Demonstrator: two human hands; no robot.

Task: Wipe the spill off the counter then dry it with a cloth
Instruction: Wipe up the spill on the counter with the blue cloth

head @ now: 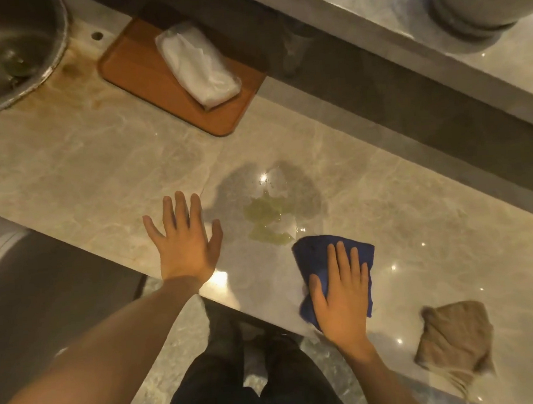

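A yellow-green spill (266, 223) with clear wet patches lies on the glossy marble counter (99, 169). My right hand (341, 294) presses flat on a blue cloth (317, 252), whose far corner lies just short of the spill's near edge. My left hand (182, 239) rests flat on the counter to the left of the spill, fingers spread, holding nothing. A crumpled tan cloth (456, 340) lies on the counter to the right, near the front edge.
A wooden tray (142, 74) holding a wrapped white pack (197, 64) sits at the back left. A steel sink (5, 53) is at the far left. A raised ledge (373, 30) carries a grey vessel (478, 1). The counter's front edge runs by my legs.
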